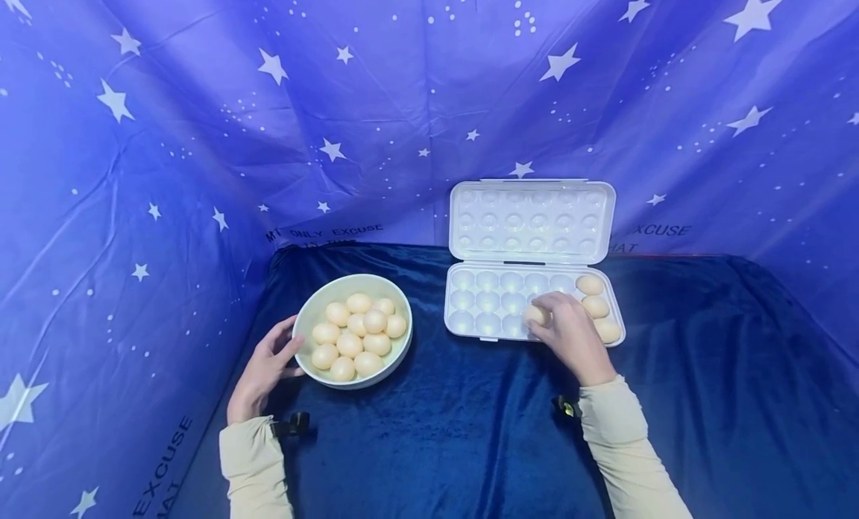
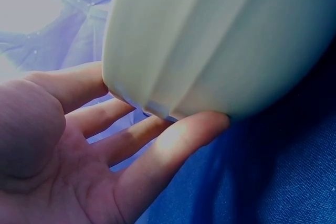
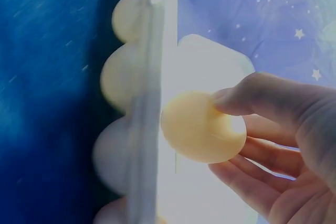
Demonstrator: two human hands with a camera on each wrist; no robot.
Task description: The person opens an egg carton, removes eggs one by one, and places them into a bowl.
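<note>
pinching egg [image 1: 535, 315] in right hand [image 1: 570, 329] at front row of carton [image 1: 488, 301], likely gently to spare shell; resting spread-fingered left hand [image 1: 265, 366] against bowl [image 1: 318, 306] left of carton, probably for steadiness.

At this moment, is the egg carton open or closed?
The egg carton is open. Its lid stands raised at the back, its cups show uncovered, and the right hand holds an egg at them.

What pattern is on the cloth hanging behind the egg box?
White stars and dots on blue-purple cloth, showing best in the head view.
</note>
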